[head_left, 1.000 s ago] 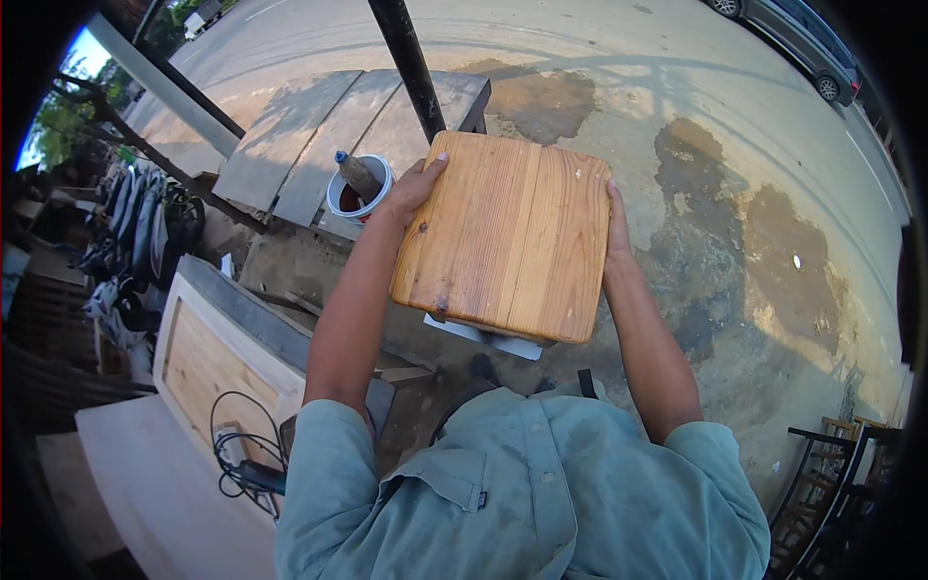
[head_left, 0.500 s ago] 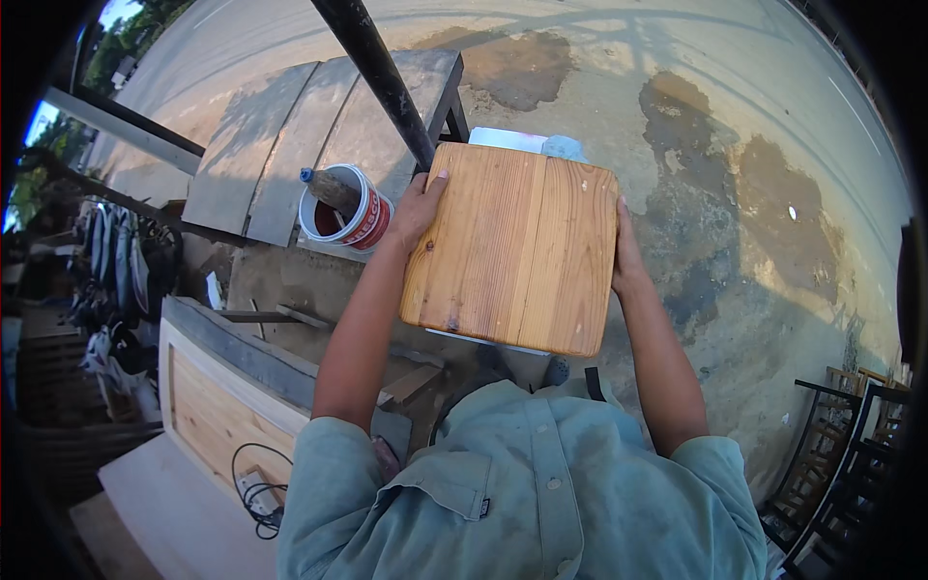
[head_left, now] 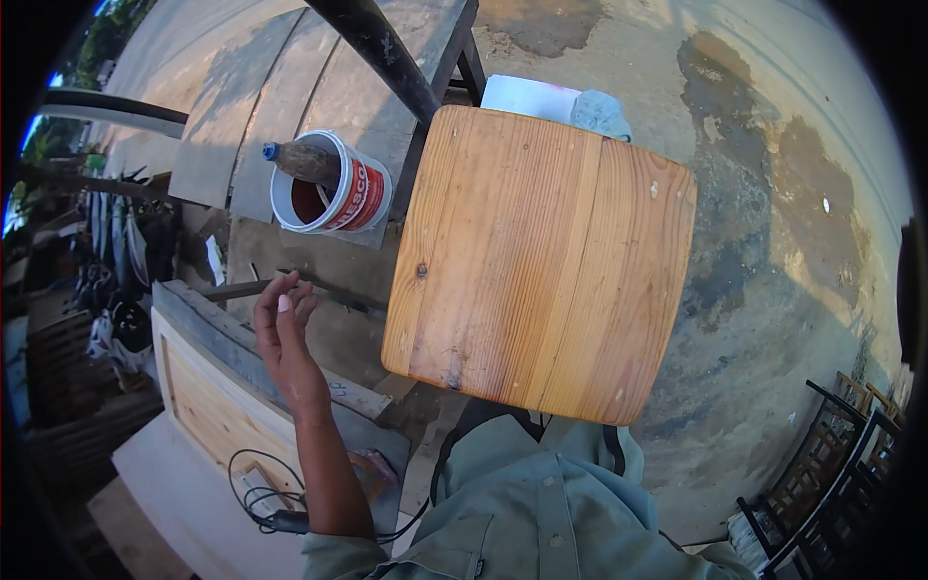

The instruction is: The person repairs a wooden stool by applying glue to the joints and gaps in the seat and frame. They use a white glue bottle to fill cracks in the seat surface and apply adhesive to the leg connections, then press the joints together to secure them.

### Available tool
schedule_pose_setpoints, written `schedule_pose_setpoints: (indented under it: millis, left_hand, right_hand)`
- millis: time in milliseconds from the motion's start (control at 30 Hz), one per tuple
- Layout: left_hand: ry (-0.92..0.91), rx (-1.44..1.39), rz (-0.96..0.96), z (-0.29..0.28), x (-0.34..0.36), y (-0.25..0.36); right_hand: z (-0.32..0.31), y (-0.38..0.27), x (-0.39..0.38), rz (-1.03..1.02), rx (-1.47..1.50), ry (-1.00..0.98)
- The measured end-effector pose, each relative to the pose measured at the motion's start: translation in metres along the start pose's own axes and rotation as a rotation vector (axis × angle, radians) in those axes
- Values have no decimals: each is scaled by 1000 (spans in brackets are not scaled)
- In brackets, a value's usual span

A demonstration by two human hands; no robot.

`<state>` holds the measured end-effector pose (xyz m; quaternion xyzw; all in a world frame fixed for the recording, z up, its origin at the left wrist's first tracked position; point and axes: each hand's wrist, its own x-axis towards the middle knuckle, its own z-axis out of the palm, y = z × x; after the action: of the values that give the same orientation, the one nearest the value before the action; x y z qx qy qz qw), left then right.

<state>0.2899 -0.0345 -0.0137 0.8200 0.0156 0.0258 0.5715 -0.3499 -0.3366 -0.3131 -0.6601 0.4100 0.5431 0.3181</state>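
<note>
A square varnished wooden panel (head_left: pixel 541 271) with rounded corners, like a stool top, lies in front of my body. My left hand (head_left: pixel 287 338) is raised to the left of it, apart from it, with loosely bent fingers and nothing in them. My right hand does not show; only a bit of sleeve appears at the lower right. Behind the panel's far edge a white board (head_left: pixel 527 95) and a light blue cloth (head_left: pixel 599 113) stick out. What supports the panel is hidden beneath it.
A white and red bucket (head_left: pixel 360 198) holding a bottle (head_left: pixel 314 164) stands on a plank table (head_left: pixel 227 126). A black post (head_left: pixel 382 53) slants beside the panel. At lower left are a pale wooden frame (head_left: pixel 217 382) and black cables (head_left: pixel 261 493). Dark chair frames (head_left: pixel 822 464) stand at right.
My left hand has let go of the panel and moved down and left. My right hand has left its right edge and gone out of sight. The panel looks larger and nearer.
</note>
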Motion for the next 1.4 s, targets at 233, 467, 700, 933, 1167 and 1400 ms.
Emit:
schedule_pose_setpoints:
  millis: [233,467,700,933,1167,1400]
  left_hand:
    - [-1018,573,855,83,-42,74]
    - [-508,1057,649,145,108,40]
    - [-681,987,971,184,40,49]
    - [-349,1147,349,117,100,28]
    - [-470,1026,826,152,-47,69]
    - [-718,881,931,193,-155,76]
  right_hand:
    - [-15,-23,2,7,408,153]
    - [-22,-42,5,-95,600,233]
    - [-7,-41,-5,-184,711,217]
    - [-126,-77,-75,-252,1460,401]
    - [-151,-36,-3,-420,1190,749]
    - [-136,-48,-5,-457,1028,387]
